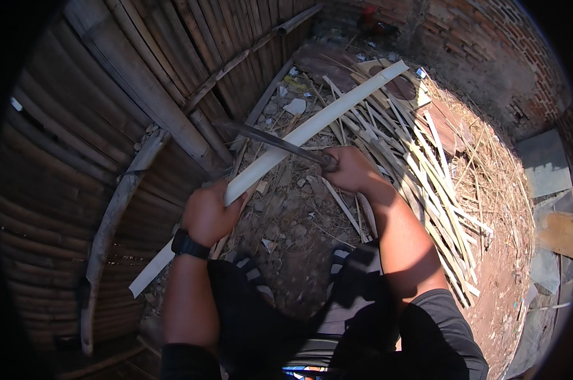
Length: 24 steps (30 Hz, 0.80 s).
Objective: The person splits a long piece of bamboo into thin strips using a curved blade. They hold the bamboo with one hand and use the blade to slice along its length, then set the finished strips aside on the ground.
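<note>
My left hand (211, 215), with a black watch on its wrist, is closed round a long pale bamboo strip (334, 114). The strip slants from the lower left, passes through the grip and reaches up toward the far right. In my right hand (353, 170) is the handle of a machete (270, 137), gripped by closed fingers. Its dark blade points left and lies across the strip beyond my left hand; its tip is blurred. Whether the edge touches the strip I cannot tell.
Cut bamboo strips (419, 171) lie heaped on the ground at the right. A bamboo wall (140, 76) rises close on the left, with a brick wall (489, 57) at the back right. Grey sheets (543, 164) stand at the far right. Rubble and my sandalled feet (254, 278) are below.
</note>
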Motion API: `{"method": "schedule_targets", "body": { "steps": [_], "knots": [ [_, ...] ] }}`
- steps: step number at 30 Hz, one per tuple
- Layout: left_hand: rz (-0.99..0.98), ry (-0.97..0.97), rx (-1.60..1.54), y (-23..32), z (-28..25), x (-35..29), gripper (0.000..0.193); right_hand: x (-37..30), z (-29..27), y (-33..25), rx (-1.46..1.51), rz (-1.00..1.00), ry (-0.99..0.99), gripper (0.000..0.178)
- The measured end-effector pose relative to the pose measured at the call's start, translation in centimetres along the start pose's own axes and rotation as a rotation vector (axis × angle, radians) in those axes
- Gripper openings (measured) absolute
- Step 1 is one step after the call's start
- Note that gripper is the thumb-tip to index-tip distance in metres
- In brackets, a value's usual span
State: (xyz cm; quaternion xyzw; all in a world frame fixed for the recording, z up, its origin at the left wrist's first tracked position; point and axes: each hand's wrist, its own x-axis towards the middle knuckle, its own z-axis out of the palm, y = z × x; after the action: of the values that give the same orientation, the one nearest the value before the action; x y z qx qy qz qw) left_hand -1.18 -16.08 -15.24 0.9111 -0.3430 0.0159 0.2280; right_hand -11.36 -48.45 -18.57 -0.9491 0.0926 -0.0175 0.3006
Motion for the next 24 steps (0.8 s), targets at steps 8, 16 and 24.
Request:
{"method": "schedule_targets", "body": {
  "steps": [8, 16, 24],
  "knots": [
    [-0.008, -0.006, 0.018, -1.3, -0.4, -0.3, 0.036, -0.8, 0.5, -2.6, -0.187, -0.05, 0.057, 0.038],
    [-0.033, -0.054, -0.043, -1.0, -0.6, 0.3, 0.031, 0.2, -0.3, 4.9, 0.264, 0.19, 0.36, 0.035],
    [0.011, -0.033, -0.091, -2.2, -0.6, -0.4, 0.029, -0.2, -0.7, -0.8, -0.09, -0.024, 0.004, 0.042]
  ]
}}
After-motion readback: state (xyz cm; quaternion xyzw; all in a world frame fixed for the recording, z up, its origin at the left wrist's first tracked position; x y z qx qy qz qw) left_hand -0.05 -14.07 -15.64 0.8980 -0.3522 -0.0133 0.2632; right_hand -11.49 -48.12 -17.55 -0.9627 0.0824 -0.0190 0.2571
